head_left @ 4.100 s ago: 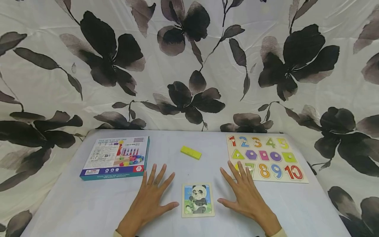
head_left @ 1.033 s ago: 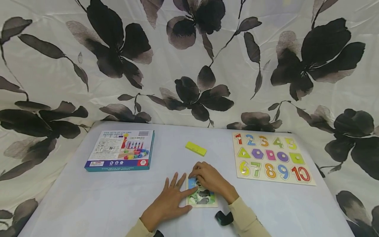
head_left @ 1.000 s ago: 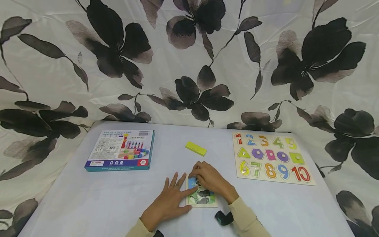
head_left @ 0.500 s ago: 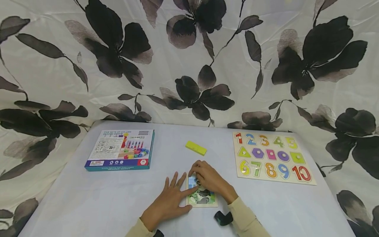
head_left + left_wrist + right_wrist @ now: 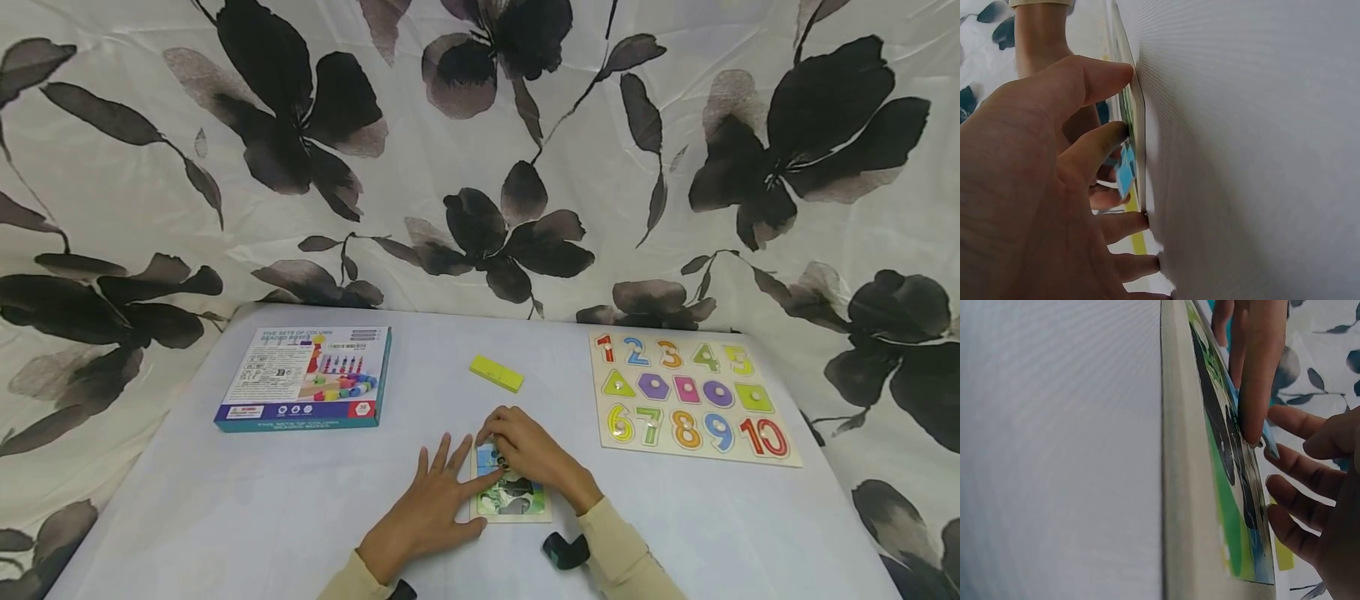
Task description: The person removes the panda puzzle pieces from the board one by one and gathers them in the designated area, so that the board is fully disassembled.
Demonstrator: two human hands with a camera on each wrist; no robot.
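A small wooden panda jigsaw puzzle (image 5: 517, 500) lies in its tray at the front middle of the table. My left hand (image 5: 420, 521) spreads its fingers at the puzzle's left side. Its index fingertip presses on the picture and its thumb rests at the lower left edge. From above, my right hand (image 5: 528, 446) covers the upper right of the picture. Between its fingertips it pinches a light blue puzzle piece (image 5: 1125, 172), which stands tilted up from the tray in the left wrist view. That piece (image 5: 1269, 439) shows edge-on beside the left index finger in the right wrist view.
Behind the hands lies a yellow-green block (image 5: 497, 374). A teal-edged beaded toy box (image 5: 300, 379) is at the left, a number and shape board (image 5: 697, 400) at the right. A floral cloth (image 5: 480, 125) hangs behind the table (image 5: 262, 517).
Several seconds ago both hands lay spread on either side of the puzzle. They have since come together on it, and the right hand has taken hold of the blue piece. Over the last second they barely move.
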